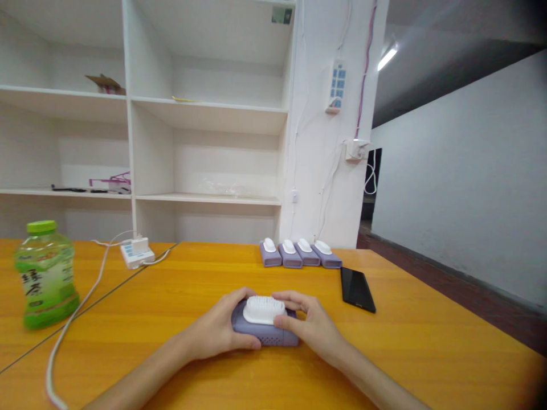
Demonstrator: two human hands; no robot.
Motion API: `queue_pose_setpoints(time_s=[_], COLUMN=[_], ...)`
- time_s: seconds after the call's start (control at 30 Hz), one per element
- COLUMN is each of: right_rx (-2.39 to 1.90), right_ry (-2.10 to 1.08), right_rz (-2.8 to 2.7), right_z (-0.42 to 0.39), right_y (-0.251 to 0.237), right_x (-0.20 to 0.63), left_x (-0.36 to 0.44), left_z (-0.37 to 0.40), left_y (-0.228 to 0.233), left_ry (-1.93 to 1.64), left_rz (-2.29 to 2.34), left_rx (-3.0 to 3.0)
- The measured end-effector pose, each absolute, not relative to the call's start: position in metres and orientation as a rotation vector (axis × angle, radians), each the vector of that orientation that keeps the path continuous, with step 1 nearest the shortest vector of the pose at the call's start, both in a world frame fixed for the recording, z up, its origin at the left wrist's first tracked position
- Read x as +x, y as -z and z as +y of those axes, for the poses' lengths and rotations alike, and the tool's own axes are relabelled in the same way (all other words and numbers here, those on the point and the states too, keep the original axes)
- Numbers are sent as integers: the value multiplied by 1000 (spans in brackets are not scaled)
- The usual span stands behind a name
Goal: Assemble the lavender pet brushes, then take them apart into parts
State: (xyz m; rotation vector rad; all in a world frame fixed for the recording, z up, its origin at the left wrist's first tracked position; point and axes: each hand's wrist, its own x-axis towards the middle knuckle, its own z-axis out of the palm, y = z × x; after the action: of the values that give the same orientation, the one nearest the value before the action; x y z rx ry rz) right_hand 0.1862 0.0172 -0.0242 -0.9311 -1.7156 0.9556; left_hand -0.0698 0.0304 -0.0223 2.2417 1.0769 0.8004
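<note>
A purple plastic box [272, 337] with small holes in its front side stands on the table in front of me. On its top sits a white brush [264, 309] with its short bristles facing up. My left hand [224, 324] grips the box's left end, thumb along the front and fingers behind. With thumb and fingers, my right hand [311, 323] pinches the right end of the white brush. Whether the brush touches the box all along its underside is hidden.
Several similar purple boxes with white tops [293, 261] stand in a row at the table's far edge. A black phone [358, 289] lies right of them. At left are a green-capped jar [46, 279], a power strip [137, 254] and a white cable [81, 302]. White shelves [209, 111] rise behind.
</note>
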Motion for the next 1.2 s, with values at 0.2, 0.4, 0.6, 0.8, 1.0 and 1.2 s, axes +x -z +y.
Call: queue_pose_setpoints(time_s=[0.2,0.4,0.6,0.8,1.0,1.2], right_rx=[-892,-972,-962,-974,-970,-1086], right_ry=[-947,-863,-917,-912,-891,-593], right_rz=[-1756,-1756,-1710,-1721,-1736,-1794], right_z=[26,20,22,25,24,10], right_y=[25,25,27,28,26,30], right_x=[189,180,178,177,175,173], left_x=[-71,-66,-65,-65,-65,-73], left_z=[33,30,31,30,36,50], left_y=[28,25,27,26,31,31], left_ry=[-826,-847,-861,-856,-868,-876], left_rz=[1129,1043,1050,1019,1001,891], left_rx=[2267,2259,2257,2254,2264,2371])
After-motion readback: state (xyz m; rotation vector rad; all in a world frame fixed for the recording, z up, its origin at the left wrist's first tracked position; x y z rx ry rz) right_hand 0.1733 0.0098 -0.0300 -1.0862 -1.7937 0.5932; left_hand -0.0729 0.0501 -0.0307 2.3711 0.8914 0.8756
